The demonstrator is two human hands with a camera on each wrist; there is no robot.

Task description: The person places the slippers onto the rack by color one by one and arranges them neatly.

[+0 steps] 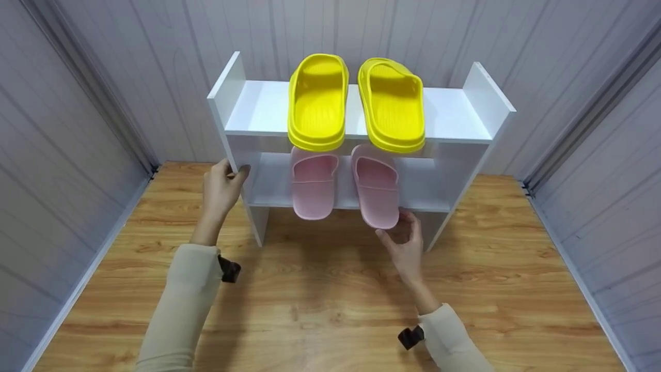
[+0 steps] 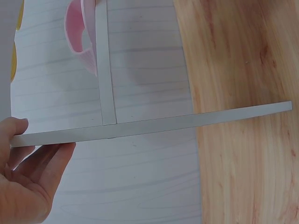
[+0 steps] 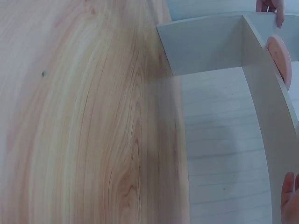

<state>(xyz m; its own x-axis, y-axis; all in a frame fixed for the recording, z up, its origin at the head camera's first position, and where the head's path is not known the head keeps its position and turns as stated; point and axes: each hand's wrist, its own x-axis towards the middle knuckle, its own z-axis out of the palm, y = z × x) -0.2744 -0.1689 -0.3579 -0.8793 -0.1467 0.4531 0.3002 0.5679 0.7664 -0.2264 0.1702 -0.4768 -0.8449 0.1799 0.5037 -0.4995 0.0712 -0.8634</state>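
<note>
A white two-tier shoe rack [image 1: 445,113] stands against the back wall. On its lower shelf lie two pink slippers, the left one [image 1: 313,199] and the right one [image 1: 379,206], heels towards me and slightly over the front edge. My left hand [image 1: 219,191] grips the rack's left side panel, thumb inside and fingers outside; the left wrist view shows the panel's edge [image 2: 154,128] between them. The heel of the right pink slipper is held by my right hand [image 1: 405,250], thumb below it and fingers at its right side. The right wrist view catches only fingertips [image 3: 288,186].
Two yellow slippers, one on the left [image 1: 317,113] and one on the right [image 1: 393,111], rest on the upper shelf. The wood-look floor [image 1: 320,310] runs under the rack. Panelled walls [image 1: 604,170] close in on both sides and behind.
</note>
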